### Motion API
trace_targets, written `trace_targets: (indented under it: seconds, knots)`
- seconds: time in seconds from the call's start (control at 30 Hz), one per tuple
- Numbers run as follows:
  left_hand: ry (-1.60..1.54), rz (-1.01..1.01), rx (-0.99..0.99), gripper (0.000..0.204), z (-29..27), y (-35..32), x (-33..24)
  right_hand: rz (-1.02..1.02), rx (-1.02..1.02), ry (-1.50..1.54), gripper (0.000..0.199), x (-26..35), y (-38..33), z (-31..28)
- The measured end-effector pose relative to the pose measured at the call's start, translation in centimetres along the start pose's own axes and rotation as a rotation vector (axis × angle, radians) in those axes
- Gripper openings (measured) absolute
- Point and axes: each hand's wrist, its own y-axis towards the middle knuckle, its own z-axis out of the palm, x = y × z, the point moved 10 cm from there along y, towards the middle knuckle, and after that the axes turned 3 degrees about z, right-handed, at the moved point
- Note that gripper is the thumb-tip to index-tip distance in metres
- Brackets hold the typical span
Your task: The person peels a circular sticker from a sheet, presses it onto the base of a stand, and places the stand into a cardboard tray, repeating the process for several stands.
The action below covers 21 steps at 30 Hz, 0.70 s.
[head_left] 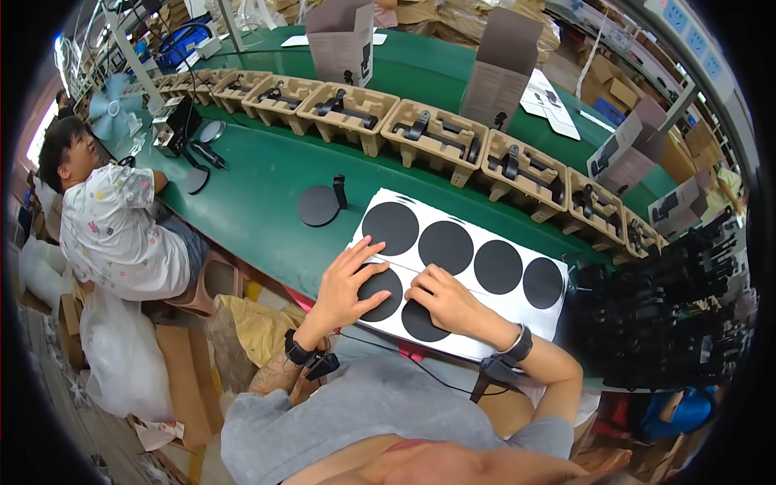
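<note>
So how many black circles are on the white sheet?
6. Far row, left to right: first circle, second circle, third circle, fourth circle. Near row: left circle, partly under left hand; right circle, partly under right hand.

And over on the left, a co-worker (129,230) in a patterned white shirt sits on a stool (221,279) at the green table (250,202), a blue fan (115,105) standing just beyond! Across the far side sweeps a curving line of brown moulded trays (427,157), black parts nestled inside. Behind them, a tall open carton (339,50) stands upright, and to the right of it a white printed sheet (551,107) lies flat. Far right, sockets (695,42) line a rail; nearer, black parts (663,331) crowd together. Near left, a translucent plastic bag (128,364) slumps beside brown cardboard (187,384)!
</note>
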Motion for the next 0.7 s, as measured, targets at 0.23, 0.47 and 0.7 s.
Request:
trace_targets:
  seconds: [0.23,0.47,0.7]
  knots:
    - [-0.144,-0.034,0.026,0.036,-1.3,0.2,0.9,0.349,-0.879,0.563,0.012,-8.7,-5.7,-8.1]
    - [0.222,-0.444,0.008,0.098,-4.6,0.2,23.9,0.354,-0.87,0.544,0.024,-9.2,-4.0,-9.2]
    - [0.046,-0.41,0.117,0.106,-3.5,3.1,24.4,0.375,-0.857,0.576,0.027,-9.5,-3.8,-8.5]
